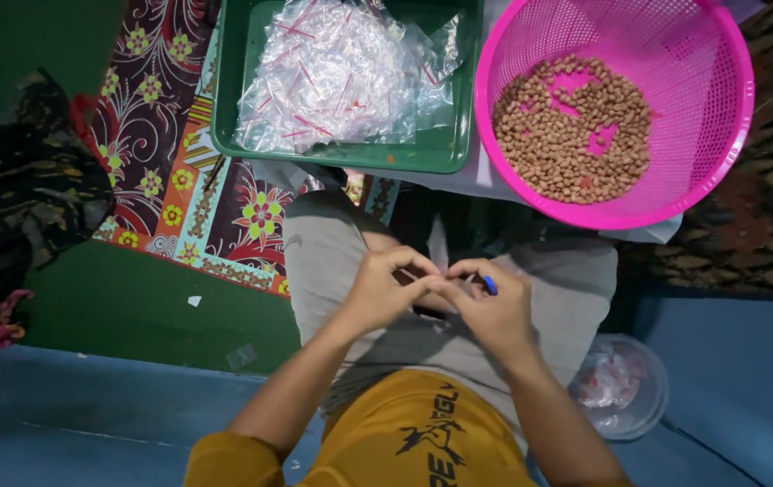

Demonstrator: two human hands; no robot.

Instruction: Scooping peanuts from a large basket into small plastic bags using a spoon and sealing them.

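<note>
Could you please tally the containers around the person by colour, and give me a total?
Green tray, holding clear plastic bags: 1
Pink basket, holding peanuts: 1
Clear bowl, beside the right knee: 1
Total: 3 containers

Green tray (233,135) cut off above; fingers (422,271) hide what they pinch.

Single head cam, pitched nearly straight down over the person's lap. Close range: forearms and both hands sat center frame, chest at the bottom edge. The top edge reached the green tray (233,135) and pink basket (729,135) on the floor ahead.
</note>
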